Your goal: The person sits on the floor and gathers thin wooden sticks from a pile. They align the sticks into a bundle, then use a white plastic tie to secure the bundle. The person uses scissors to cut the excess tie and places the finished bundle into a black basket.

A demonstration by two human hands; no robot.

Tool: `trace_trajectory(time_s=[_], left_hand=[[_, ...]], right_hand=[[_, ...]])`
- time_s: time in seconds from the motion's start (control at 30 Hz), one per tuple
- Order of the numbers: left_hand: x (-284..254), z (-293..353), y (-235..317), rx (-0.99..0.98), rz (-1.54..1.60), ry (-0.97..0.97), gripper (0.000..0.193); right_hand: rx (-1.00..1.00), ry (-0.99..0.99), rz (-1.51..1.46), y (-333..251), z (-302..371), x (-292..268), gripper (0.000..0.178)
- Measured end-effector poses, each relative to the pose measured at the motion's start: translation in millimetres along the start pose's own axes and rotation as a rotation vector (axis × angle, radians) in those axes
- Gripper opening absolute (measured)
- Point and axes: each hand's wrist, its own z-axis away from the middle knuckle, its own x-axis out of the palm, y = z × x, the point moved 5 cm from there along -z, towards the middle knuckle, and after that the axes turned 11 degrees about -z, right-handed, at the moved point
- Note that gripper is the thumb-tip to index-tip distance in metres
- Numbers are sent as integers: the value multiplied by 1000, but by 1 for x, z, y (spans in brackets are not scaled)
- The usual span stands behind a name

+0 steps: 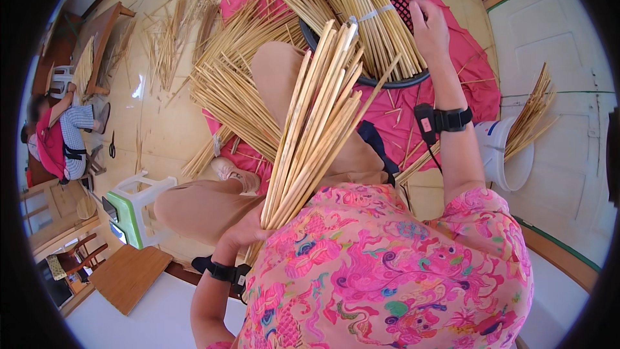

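— See that loose sheaf of straight, straw-coloured sticks (316, 132)? It leans across the person's lap, fanned wide at the top.

— And only the left hand (248, 227) is clamped round it, down near the lower end. Risky?

— I'd say so. I can see no tie on it, so a slackened grip could let the sticks slide apart and spill. One near the top splays off to the right.

— What about the right hand (431, 31)?

— Well apart from the left, up by the round, black plastic mesh basket (400, 83). I can't tell whether its fingers touch the rim or hold anything.

— The thick bundle of pale yellow sticks (345, 0) in there leans too.

— At least a thin whitish band (376, 13) girds it. A hard knock on the basket might tip it, being so long.

— And the stuff itself?

— Slender, stiff-looking rods, smooth with a faint sheen, streaked brown, their ends uneven. More lie heaped near a crumpled, bright pink cloth (470, 58), all soft folds. The smooth-walled white plastic bucket (495, 152) holds some browner ones.
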Motion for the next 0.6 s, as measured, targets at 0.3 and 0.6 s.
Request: trace_trajectory(time_s=[0.3, 0.6], left_hand=[[0, 0, 10, -5, -7, 11, 95], [1, 1, 15, -4, -46, 34, 93]], right_hand=[[1231, -647, -1016, 19, 144, 71, 88], [1012, -568, -1037, -11, 94, 80, 76]])
